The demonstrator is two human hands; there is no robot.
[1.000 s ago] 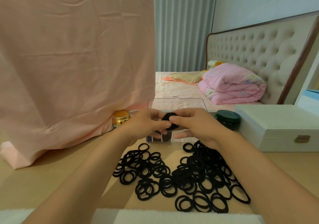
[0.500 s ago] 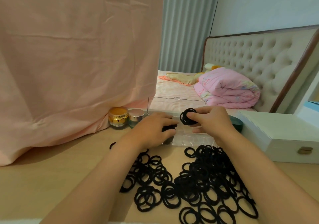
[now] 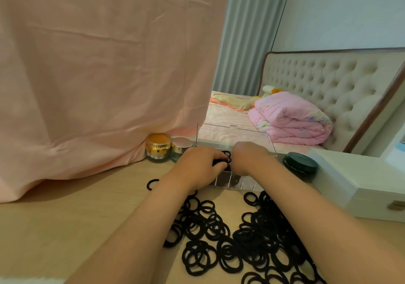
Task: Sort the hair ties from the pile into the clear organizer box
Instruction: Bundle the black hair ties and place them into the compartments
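Hair ties (image 3: 258, 240), thin black elastic loops with a soft matt knit, lay in a loose tangled heap on the pale wooden desk (image 3: 65, 218), nearer the person than both hands and partly under the forearms. Beyond the heap stood the box (image 3: 241, 186), clear hard plastic split by thin walls into small cells, its flat lid (image 3: 232, 134) upright at the back.

The left hand (image 3: 197, 167) was curled over the box's left part, its fingers clenched round a small bunch (image 3: 219, 163) of the black loops. The right hand (image 3: 249, 156) hung just beside it, with its fingers bent down into the box and hidden behind its own back. Whether it pinched the loop showing between the two hands could not be told.

Left of the left hand stood a round gold jar (image 3: 158, 146) and a silver-capped jar (image 3: 181, 145). Right of the right hand were a dark green round tin (image 3: 300, 165) and a smooth white case (image 3: 350, 178).
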